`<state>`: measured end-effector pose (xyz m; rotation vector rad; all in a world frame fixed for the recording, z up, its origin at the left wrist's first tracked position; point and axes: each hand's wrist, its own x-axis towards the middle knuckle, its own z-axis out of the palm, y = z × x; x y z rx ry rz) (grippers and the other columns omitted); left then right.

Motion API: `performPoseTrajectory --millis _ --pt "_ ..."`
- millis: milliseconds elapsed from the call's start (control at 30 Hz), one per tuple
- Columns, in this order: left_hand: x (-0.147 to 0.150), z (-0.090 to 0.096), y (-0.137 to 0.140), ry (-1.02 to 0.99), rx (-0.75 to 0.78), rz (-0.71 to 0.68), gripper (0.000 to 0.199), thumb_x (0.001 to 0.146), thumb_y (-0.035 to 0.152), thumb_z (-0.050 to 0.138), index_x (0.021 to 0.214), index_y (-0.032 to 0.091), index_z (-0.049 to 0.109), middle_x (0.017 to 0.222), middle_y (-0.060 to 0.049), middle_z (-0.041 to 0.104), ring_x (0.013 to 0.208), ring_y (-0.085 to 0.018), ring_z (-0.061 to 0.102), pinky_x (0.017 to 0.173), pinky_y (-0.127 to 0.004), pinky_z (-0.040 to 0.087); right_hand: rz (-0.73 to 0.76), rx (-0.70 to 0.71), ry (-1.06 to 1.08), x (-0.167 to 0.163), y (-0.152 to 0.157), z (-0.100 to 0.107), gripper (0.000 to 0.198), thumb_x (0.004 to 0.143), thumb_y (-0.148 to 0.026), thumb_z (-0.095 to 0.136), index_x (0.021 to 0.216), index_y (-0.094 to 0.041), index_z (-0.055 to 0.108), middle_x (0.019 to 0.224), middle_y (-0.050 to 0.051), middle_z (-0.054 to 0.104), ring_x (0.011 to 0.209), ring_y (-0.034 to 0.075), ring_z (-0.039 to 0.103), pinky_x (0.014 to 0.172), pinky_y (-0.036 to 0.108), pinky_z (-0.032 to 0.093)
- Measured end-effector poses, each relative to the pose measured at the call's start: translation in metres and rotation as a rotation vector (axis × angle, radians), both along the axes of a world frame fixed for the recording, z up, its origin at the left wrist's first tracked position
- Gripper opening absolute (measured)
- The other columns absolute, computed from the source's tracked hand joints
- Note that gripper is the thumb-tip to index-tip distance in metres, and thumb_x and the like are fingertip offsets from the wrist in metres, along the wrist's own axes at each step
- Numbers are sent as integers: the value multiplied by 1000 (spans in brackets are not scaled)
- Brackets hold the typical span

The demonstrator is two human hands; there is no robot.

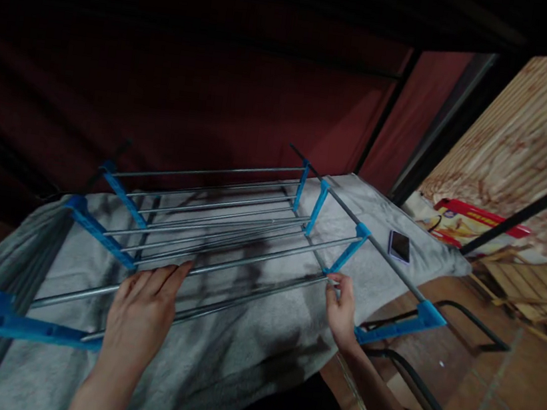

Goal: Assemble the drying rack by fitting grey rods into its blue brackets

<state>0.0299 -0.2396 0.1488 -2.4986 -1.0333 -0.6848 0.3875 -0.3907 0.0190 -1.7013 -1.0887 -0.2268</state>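
Lightly, the left hand [144, 302] lies over a long, thin grey metal rod [266, 258], its fingers bent together across the top; whether it grips, I cannot tell. To its right, the right hand [341, 305] is closed in a pinch, thumb and fingertips at the end of a lower grey metal rod [261, 295], right beside the foot of a bright blue plastic bracket [346, 253]. Both rods belong to a rack of grey metal rods and blue plastic brackets [101, 233], which spreads across a rumpled pale grey cloth [252, 364] in front of the person. A slanting grey metal pole [392, 261] runs along its right side, past a dark-screened phone with a pale edge [400, 246] lying on the cloth. Farther out, dark red sheeting [265, 116] rises behind. On the right, a red and yellow printed package [472, 224] sits near slatted wooden pieces [529, 286], above brown floor tiles [521, 392].
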Motion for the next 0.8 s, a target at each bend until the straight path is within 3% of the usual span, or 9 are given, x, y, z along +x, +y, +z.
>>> performPoseTrajectory --millis 100,233,567,800 --pt "1 0 1 9 13 7 48 94 11 42 134 20 68 109 -13 77 92 -28 68 91 -43 48 -155 49 52 45 -6 -29 29 92 -28 50 118 -21 61 108 9 65 94 21 63 75 34 54" --pt "0 0 1 17 33 6 47 96 10 42 133 20 68 109 -13 76 92 -29 68 90 -42 48 -118 -63 127 71 2 -52 33 84 -32 52 113 -20 63 103 9 66 89 22 64 76 37 56" --pt "0 -2 2 24 40 -18 46 96 9 43 135 18 66 109 -12 76 93 -29 67 90 -42 47 -55 -184 515 40 16 -76 39 75 -39 59 110 -21 61 111 11 71 104 27 66 103 51 50" --pt "-2 -3 3 36 52 -27 45 97 10 41 134 16 66 108 -13 76 90 -29 67 86 -41 46 -89 86 925 26 28 -65 45 68 -46 74 105 -24 64 100 4 70 98 23 67 91 39 55"
